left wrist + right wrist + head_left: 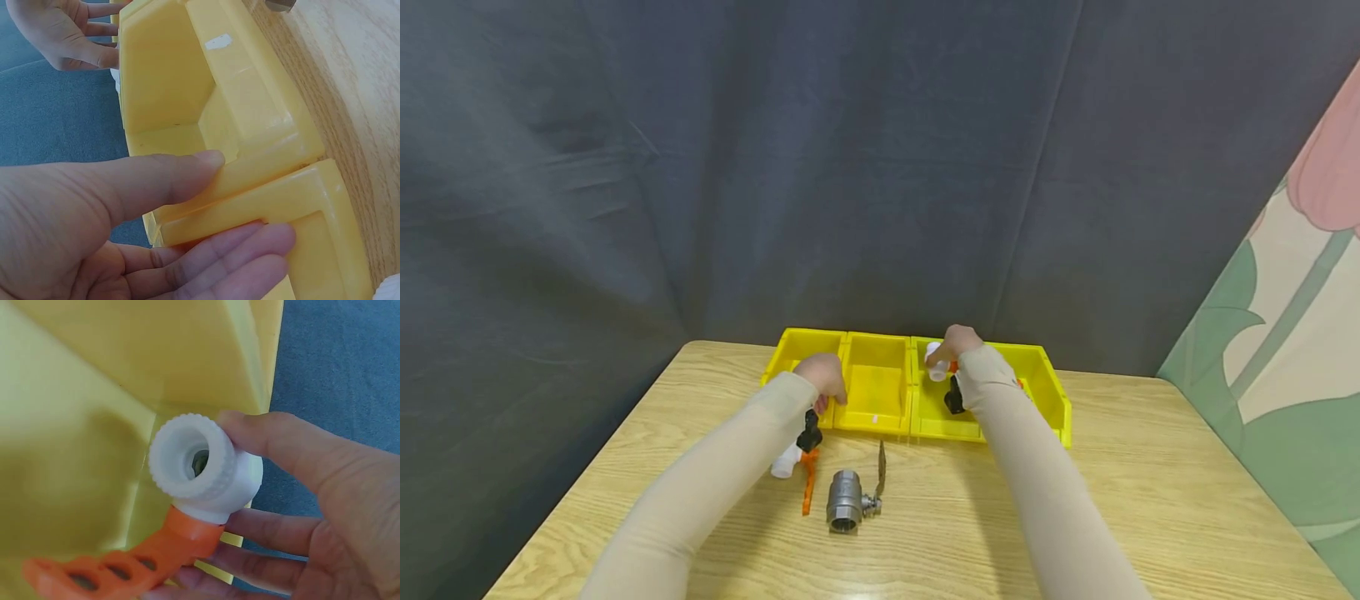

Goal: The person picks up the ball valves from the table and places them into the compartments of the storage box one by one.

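My left hand (824, 379) straddles the touching side walls of the left yellow bin (812, 340) and the middle yellow bin (877, 379). In the left wrist view its thumb lies on the middle bin's side and its fingers reach into the left bin, pinching the walls between. At the back of the wider right yellow bin (1052, 400), my right hand (957, 340) grips a white plastic ball valve (215, 469). Its thumb presses the white body, and fingers curl beneath by the orange lever handle (131, 562). The valve's round, ribbed opening faces the right wrist camera.
In front of the bins stands a metal ball valve (845, 500) with an upright lever. Left of it lies another white valve (786, 462) with an orange handle (808, 482), partly behind my left forearm. A dark curtain (865, 167) hangs behind the wooden table (1150, 483).
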### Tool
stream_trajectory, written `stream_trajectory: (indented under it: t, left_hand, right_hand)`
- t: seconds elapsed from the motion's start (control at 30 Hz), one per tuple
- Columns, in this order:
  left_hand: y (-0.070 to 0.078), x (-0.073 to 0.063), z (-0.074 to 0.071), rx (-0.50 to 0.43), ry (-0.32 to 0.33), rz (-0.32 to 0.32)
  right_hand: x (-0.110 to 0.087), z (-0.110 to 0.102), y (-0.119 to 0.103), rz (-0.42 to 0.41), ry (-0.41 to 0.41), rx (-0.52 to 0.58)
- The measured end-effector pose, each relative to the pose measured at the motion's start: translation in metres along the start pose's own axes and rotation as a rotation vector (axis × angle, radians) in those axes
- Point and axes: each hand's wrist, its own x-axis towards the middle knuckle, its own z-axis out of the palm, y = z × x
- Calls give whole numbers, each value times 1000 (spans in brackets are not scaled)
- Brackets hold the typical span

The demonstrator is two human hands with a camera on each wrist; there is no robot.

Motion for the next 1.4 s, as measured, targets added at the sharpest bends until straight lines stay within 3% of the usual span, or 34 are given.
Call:
stream_trajectory:
  t: [0.37, 0.8, 0.9, 1.1, 1.4]
  left_hand:
    - [0, 0, -2, 10, 3, 6]
    - [-1, -1, -2, 38, 11, 0]
    - [-1, -1, -1, 38, 12, 3]
    - [-1, -2, -1, 38, 11, 10]
    - [1, -3, 1, 38, 18, 22]
  right_hand:
    - [-9, 4, 2, -75, 16, -24]
    - [5, 15, 4, -31, 2, 35]
    - [2, 19, 6, -26, -8, 100]
    - [-6, 25, 13, 26, -45, 333]
    - [9, 27, 24, 72, -60, 357]
